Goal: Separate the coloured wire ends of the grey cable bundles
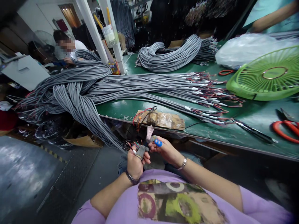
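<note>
My left hand (137,160) is closed around the end of a grey cable, with thin coloured wires (137,143) fanning out above the fingers. Its thumb wears a grey cover. Close beside it, my right hand (163,148) is closed in a pinch, with blue tape and a grey cover on its fingers; what lies between the fingertips is hidden. Just above the right fingertips is a pale pinkish, flared piece (150,132) below the table edge. Past it, a worn wooden block (161,119) with red and black leads lies on the edge.
Long grey cables (140,82) with stripped ends cover the green table (116,109), and a bundle (86,109) hangs off its left side. A coiled bundle (173,56) lies behind. Rightward are tweezers (255,131), red-handled scissors (286,127), a green fan (268,74) and a plastic bag (252,49). Two people are nearby.
</note>
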Tool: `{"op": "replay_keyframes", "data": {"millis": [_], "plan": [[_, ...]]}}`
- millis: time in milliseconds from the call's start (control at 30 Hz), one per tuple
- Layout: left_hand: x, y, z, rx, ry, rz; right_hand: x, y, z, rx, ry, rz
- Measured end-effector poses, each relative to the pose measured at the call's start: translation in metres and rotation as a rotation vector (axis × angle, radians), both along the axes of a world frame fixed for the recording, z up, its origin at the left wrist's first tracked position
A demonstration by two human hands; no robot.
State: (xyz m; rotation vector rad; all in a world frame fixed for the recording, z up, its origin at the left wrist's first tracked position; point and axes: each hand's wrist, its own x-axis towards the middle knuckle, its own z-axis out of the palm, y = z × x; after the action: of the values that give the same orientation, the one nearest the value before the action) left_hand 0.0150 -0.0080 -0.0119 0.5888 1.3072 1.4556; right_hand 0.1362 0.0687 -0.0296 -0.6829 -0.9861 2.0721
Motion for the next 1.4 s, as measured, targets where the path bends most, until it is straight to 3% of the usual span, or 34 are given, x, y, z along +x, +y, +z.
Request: {"op": "replay_keyframes", "data": {"millis": [200,333,533,667,767,900,1100,1167,1300,1400], "plan": [[0.000,-0.002,-0.004,0.031,0.050,-0.032,-0.002,-0.007,0.007,0.156,-0.164,-0.063],[-0.004,-0.003,-0.004,0.073,-0.008,-0.025,-0.005,-0.007,0.007,0.049,-0.108,-0.063],[-0.013,-0.008,0.000,0.100,-0.133,-0.206,-0.006,-0.006,0.003,-0.111,-0.002,0.057],[-0.016,-0.012,0.001,0.174,-0.014,-0.182,-0.003,0.007,0.000,-0.286,0.059,-0.024],[-0.016,-0.013,0.002,0.221,0.102,-0.138,-0.002,0.020,0.005,-0.344,0.053,0.019],[-0.015,-0.008,0.002,0.250,0.180,-0.099,-0.007,0.028,0.017,-0.188,-0.016,0.087],[-0.013,0.004,0.000,0.258,0.165,-0.082,-0.014,0.024,0.013,0.214,-0.252,-0.303],[-0.013,0.007,-0.002,0.249,0.154,-0.086,-0.016,0.022,0.012,0.152,-0.198,-0.261],[-0.013,0.009,-0.006,0.299,0.155,-0.107,-0.022,0.021,0.015,-0.144,0.072,-0.059],[-0.013,0.009,-0.009,0.336,0.154,-0.132,-0.026,0.021,0.016,-0.254,0.182,-0.074]]}}
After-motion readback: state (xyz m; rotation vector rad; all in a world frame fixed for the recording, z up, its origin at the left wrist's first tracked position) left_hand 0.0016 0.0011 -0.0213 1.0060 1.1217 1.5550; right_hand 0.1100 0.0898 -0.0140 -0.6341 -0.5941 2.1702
